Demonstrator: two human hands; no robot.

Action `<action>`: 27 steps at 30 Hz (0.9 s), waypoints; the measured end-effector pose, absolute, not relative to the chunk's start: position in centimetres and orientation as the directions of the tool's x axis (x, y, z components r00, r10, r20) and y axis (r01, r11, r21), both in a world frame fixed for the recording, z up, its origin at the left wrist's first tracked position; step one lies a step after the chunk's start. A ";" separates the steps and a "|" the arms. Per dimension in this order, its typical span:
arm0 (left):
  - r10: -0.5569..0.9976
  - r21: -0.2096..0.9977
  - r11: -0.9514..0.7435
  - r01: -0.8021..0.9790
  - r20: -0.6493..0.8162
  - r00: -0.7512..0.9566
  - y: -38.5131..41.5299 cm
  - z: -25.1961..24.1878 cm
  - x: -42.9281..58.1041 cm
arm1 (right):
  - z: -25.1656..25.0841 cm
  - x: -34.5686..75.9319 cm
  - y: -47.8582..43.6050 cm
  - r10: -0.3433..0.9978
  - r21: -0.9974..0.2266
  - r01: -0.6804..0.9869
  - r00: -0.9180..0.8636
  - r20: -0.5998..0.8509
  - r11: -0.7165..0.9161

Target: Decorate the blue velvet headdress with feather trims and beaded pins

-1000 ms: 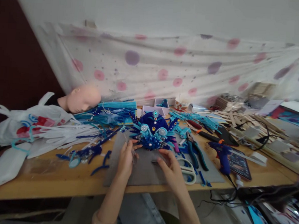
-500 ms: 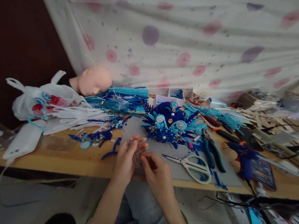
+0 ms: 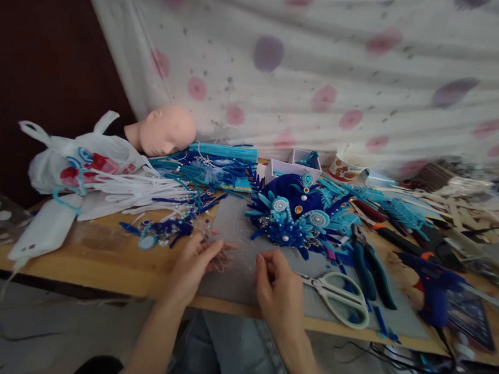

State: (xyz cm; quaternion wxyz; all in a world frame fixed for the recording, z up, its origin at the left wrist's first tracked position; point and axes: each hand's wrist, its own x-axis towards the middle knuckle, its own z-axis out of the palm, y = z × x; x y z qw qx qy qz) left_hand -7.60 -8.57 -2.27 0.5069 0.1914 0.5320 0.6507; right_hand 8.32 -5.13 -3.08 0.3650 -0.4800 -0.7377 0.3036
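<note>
My left hand [image 3: 192, 265], blurred by motion, is closed loosely round a bundle of thin wires [image 3: 222, 260] with looped ends above the grey mat [image 3: 236, 286]. Apart from it, to the right, my right hand [image 3: 279, 283] has thumb and forefinger pinched together; anything between the fingertips is too small to make out. Beyond my right hand stands a blue and turquoise beaded headpiece [image 3: 286, 226] with petals and pearl-ringed discs. Scissors with pale handles [image 3: 344, 299] lie just right of my right hand, their blade tips partly hidden by it.
Pliers [image 3: 370, 266], a blue glue gun [image 3: 431, 282] and a phone [image 3: 471, 319] lie to the right. On the left are loose beaded pieces [image 3: 156, 232], white strips [image 3: 138, 193], a plastic bag [image 3: 55, 156] and a white power bank [image 3: 47, 233]. A mannequin head [image 3: 168, 130] rests behind.
My hands have moved apart: the left went leftward with the wires, the right slightly rightward, staying pinched. The camera view has shifted a little, so the table things appear farther right.
</note>
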 end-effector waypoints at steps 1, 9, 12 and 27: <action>0.848 0.902 0.070 -0.426 -0.279 -0.451 -8.5 -2.3 -8.2 | -3.2 8.4 -5.2 0.930 -0.805 0.478 -0.277 0.242 0.351; 0.748 0.945 -0.076 -0.319 -0.157 -0.644 -6.4 -2.5 -11.3 | -3.2 9.1 -5.7 0.943 -0.881 0.383 -0.282 0.175 0.278; 0.709 0.935 -0.167 -0.312 -0.106 -0.697 -5.5 -2.2 -12.0 | -2.9 9.3 -5.6 0.946 -0.903 0.353 -0.292 0.142 0.245; 0.685 0.948 -0.118 -0.296 -0.138 -0.715 -9.5 -0.7 -13.3 | -3.5 5.7 -3.2 0.952 -0.913 0.361 -0.296 0.082 0.191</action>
